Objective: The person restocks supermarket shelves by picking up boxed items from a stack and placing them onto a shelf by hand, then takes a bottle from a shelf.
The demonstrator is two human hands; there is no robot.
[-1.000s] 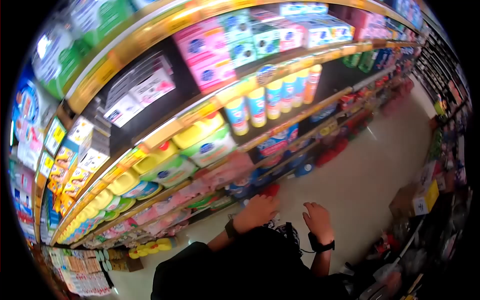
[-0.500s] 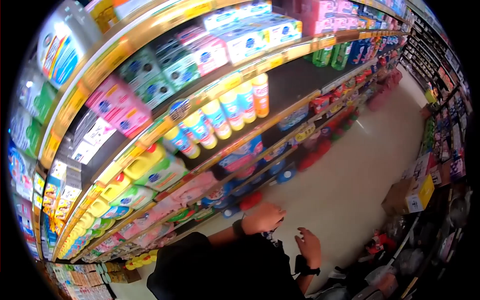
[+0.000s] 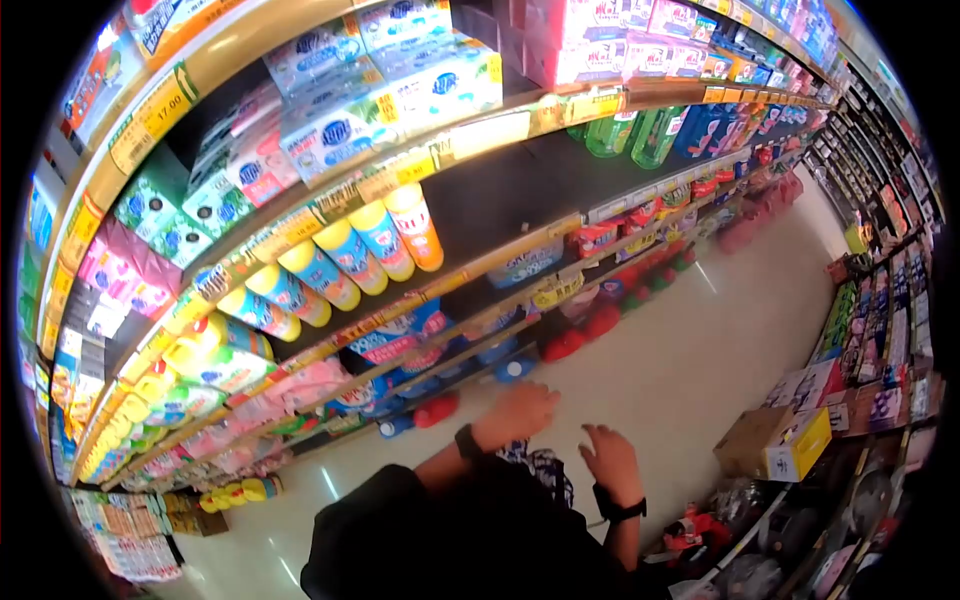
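My left hand [image 3: 520, 412] is in front of my body above the aisle floor, with a dark band on the wrist. Its fingers are curled together, and nothing shows in them. To its right, my right hand [image 3: 612, 462] is raised with fingers apart and nothing held; a black watch [image 3: 618, 504] circles that wrist. Neither hand touches the shelves. Nearest my left hand on the shelf side are a blue item [image 3: 515, 369] and a red item [image 3: 436, 410] at the lowest level. Dark-and-white patterned cloth [image 3: 548, 470] shows between my forearms.
Left shelves carry yellow-capped bottles [image 3: 345, 262], boxed packs [image 3: 340, 130], green liquid bottles [image 3: 655, 135] and yellow-handled jugs [image 3: 190, 350]. A cardboard box [image 3: 755, 440] stands by the right-hand shelving. Pale aisle floor [image 3: 680, 360] runs between. Several yellow items [image 3: 240, 492] sit low at left.
My view has turned and shifted along the aisle, so the shelf goods now appear farther left and lower. Both hands remain in front of my body, with nothing taken hold of.
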